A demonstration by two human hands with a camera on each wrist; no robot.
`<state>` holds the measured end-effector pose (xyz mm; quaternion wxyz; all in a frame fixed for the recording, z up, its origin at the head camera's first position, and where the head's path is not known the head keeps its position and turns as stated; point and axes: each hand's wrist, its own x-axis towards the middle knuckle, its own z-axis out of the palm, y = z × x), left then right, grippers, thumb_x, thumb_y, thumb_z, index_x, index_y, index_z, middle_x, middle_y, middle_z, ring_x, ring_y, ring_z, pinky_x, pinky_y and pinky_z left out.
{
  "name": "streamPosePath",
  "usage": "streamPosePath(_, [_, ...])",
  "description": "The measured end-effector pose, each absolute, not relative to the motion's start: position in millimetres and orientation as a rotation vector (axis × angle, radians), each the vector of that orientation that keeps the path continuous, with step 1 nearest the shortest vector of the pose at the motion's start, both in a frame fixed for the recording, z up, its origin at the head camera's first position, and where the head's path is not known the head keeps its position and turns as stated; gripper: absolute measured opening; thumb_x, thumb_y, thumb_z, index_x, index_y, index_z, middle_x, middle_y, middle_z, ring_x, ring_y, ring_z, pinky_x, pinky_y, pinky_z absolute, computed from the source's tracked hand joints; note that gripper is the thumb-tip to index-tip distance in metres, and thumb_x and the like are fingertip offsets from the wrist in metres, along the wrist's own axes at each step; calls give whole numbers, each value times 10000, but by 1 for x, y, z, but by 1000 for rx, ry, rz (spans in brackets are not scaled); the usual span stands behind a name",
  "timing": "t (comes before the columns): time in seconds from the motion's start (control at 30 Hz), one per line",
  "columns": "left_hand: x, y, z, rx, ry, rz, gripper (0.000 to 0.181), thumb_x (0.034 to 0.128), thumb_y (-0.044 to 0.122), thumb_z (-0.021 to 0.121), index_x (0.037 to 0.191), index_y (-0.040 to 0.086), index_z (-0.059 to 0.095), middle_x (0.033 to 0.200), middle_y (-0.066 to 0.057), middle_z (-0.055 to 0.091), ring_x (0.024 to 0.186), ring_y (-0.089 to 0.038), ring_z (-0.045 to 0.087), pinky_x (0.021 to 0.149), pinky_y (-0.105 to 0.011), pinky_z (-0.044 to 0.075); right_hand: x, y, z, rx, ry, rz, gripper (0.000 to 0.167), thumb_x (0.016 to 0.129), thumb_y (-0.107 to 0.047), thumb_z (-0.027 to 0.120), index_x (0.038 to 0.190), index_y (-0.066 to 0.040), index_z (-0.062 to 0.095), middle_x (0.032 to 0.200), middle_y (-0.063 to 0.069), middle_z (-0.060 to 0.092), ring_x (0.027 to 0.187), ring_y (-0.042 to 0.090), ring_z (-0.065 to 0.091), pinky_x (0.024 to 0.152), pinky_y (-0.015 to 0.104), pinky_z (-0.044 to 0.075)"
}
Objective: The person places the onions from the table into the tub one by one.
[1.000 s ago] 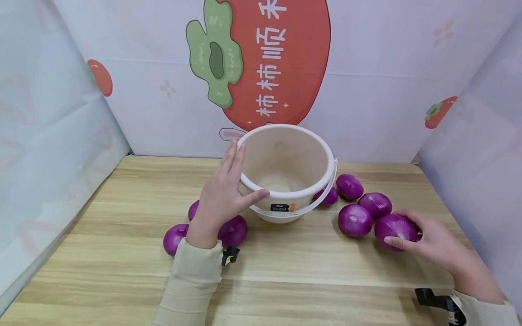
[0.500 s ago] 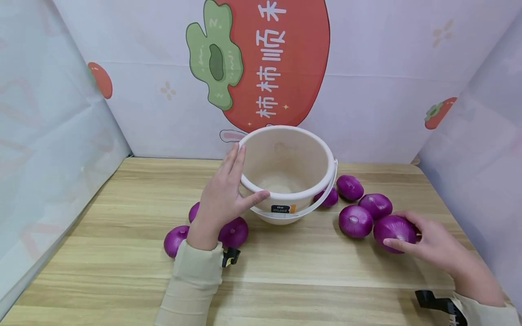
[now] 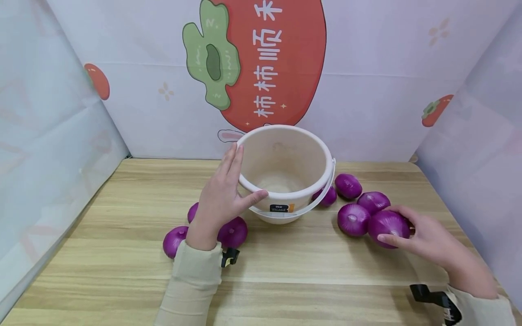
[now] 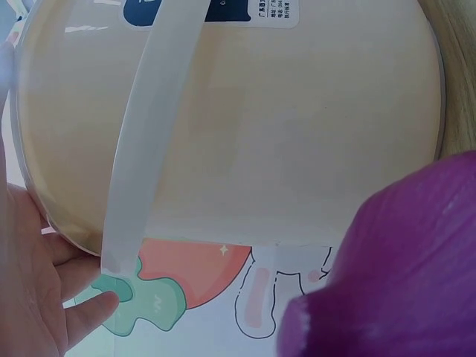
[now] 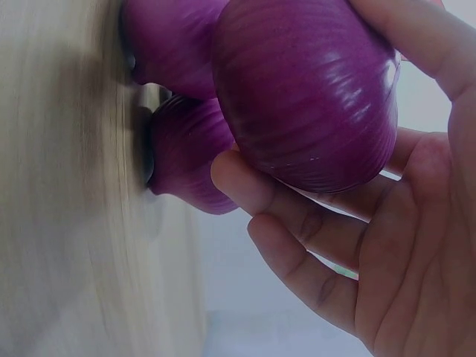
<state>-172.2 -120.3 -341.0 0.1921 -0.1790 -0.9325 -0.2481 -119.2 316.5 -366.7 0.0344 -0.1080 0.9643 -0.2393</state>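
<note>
A cream plastic bucket (image 3: 281, 195) with a white carrying handle (image 3: 311, 207) stands upright at the middle back. My left hand (image 3: 218, 199) rests against its left side, fingers fairly straight and thumb near the front rim. In the left wrist view, those fingers (image 4: 82, 275) touch the bucket wall (image 4: 297, 134). On the right, my right hand (image 3: 428, 237) grips a purple onion (image 3: 387, 228) between thumb and fingers. The right wrist view has this onion (image 5: 312, 97) raised off the wooden surface, with two other onions behind it.
Beside the held onion lie more onions (image 3: 354, 219), one partly hidden behind the bucket handle. Several onions (image 3: 233, 232) sit around my left wrist. Printed fabric walls (image 3: 375, 90) enclose the wooden table (image 3: 285, 267) at the back and both sides.
My right hand has shifted slightly left with the onion, which now overlaps its neighbour in the head view. The left hand and bucket stay put; the head view has moved a little.
</note>
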Motion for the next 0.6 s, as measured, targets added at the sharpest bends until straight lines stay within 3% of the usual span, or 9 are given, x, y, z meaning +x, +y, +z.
streamPosePath(0.23, [-172, -120, -340, -512, -2605, -691, 1143, 768, 920, 337, 1604, 163, 155, 1659, -100, 216, 1506, -309, 297, 1043, -547, 479, -121, 313, -364, -355, 2950, -754, 686, 799, -372, 828, 1310, -15, 542, 1065, 226, 695, 889, 255, 672, 639, 255, 531])
streamPosePath(0.6, [-172, -120, -340, -501, -2612, -689, 1156, 759, 933, 301, 1604, 160, 144, 1661, -98, 210, 1516, -299, 276, 1049, -543, 473, -124, 308, -359, -342, 2910, -766, 730, 826, -390, 803, 1361, -2, 494, 1130, 283, 665, 925, 317, 683, 669, 342, 561])
